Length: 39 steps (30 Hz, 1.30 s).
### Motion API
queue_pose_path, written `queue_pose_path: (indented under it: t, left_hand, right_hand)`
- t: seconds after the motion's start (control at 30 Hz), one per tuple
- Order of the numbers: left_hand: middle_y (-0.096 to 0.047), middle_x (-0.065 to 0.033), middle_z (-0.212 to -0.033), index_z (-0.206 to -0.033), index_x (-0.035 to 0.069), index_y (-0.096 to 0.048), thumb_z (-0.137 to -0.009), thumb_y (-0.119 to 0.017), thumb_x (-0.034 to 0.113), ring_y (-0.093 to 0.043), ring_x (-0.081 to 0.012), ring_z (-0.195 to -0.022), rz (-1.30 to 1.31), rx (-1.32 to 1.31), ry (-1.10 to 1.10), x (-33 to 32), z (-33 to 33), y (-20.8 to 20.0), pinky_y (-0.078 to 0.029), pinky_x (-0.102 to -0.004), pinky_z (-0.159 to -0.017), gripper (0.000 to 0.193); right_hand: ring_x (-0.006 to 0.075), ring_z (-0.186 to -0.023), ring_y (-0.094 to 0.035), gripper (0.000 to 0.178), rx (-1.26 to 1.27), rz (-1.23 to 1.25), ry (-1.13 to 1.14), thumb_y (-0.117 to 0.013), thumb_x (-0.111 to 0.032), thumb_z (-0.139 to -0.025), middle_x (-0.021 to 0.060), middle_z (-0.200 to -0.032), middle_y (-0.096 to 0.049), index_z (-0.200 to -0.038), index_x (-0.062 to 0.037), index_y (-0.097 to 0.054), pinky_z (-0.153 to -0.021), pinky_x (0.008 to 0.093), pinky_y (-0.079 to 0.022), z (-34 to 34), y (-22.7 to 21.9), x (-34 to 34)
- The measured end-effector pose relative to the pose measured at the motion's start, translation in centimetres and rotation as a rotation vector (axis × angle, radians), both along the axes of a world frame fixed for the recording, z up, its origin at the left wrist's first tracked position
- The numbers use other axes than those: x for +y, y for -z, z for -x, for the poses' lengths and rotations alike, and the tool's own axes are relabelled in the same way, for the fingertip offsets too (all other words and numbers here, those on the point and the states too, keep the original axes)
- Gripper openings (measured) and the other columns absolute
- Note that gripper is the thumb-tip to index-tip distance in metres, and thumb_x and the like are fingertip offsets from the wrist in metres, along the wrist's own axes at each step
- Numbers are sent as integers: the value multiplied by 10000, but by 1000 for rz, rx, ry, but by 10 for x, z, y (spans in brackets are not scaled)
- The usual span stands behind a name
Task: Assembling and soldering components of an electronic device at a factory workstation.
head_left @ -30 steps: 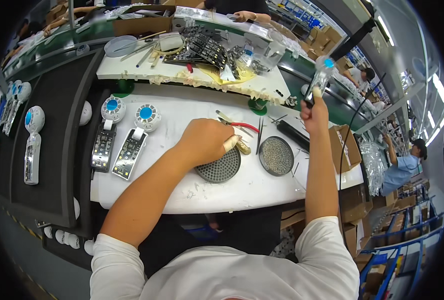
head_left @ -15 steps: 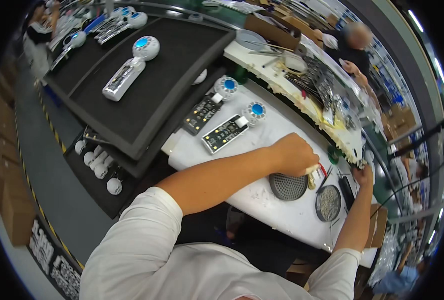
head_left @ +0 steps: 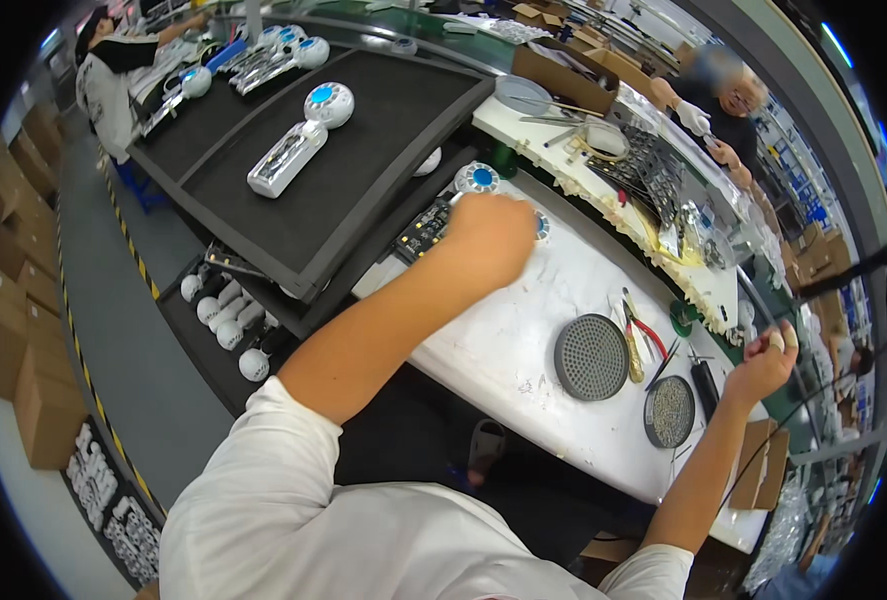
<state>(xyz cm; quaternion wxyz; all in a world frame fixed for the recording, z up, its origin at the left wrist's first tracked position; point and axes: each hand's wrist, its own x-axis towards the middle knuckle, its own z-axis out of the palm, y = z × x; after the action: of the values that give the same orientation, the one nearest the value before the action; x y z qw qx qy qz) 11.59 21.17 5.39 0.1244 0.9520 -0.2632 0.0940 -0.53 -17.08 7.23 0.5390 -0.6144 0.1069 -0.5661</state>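
Observation:
My left hand (head_left: 494, 240) is over two handheld devices at the far left of the white bench, its back toward me and its fingers hidden. Past its knuckles shows a round head with a blue disc (head_left: 479, 179); beside the wrist lies a black circuit board (head_left: 424, 232) with small yellow parts. The rim of a second blue-disc head (head_left: 542, 225) peeks out at the hand's right. My right hand (head_left: 762, 368) is raised off the bench's right end, its fingers bent together with pale covers on the tips. Whatever is in that pinch is too small to make out.
Nearer me lie a dark perforated round dish (head_left: 591, 357), a dish of small grains (head_left: 670, 412) and red-handled pliers (head_left: 648, 332). At left, a black foam tray (head_left: 364, 150) holds a silver-white device (head_left: 289, 160). A cluttered shelf (head_left: 554, 150) runs behind; a co-worker (head_left: 729, 110) is beyond it.
My left hand has moved left and away from the perforated dish to the devices, uncovering the pliers. My right hand has shifted slightly to the right. The whole view has turned a little.

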Motion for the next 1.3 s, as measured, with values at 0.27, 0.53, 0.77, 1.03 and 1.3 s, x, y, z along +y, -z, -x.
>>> queue_pose_path:
  t: [0.27,0.53,0.77,1.03,1.3]
  left_hand:
    - [-666,-157,-936,-1098,2,-551,-790,-710,218,-668,-289,-855,143,233,88,-9,1,20,-516,-402,-752,409]
    - [-638,-92,-972,-1183,-1,-509,-867,-689,221,-646,-183,-856,1176,613,378,-111,32,7,-530,-322,-746,426]
    - [-631,-102,-989,-1194,19,-481,-929,-604,223,-649,-171,-853,1504,1219,643,-146,34,15,-537,-295,-742,357]
    - [-631,-127,-945,-1128,33,-486,-947,-568,251,-651,-196,-744,1598,1357,515,-148,27,26,-565,-333,-612,296]
    - [-627,-100,-758,-996,22,-520,-934,-592,298,-627,-166,-605,1406,1347,603,-128,25,29,-538,-295,-549,291]
  right_hand:
    - [23,-577,-415,164,26,195,-340,-567,-87,-922,-17,-753,-533,-1074,-32,-593,-484,165,-326,-10,35,106]
    - [96,-701,-559,476,371,332,-724,-584,-139,-922,54,-911,-610,-1333,-29,-370,-612,239,-453,1,67,151]
    - [108,-678,-576,614,422,-152,-913,-565,-129,-930,74,-958,-617,-1426,-36,-214,-623,237,-477,19,41,122]
    - [58,-646,-529,264,481,409,-402,-566,-130,-939,12,-819,-612,-1170,-2,-552,-571,202,-424,13,40,102]
    - [196,-872,-612,276,1065,586,108,-625,-69,-827,115,-926,-637,-1089,12,-599,-796,313,-489,67,9,-8]
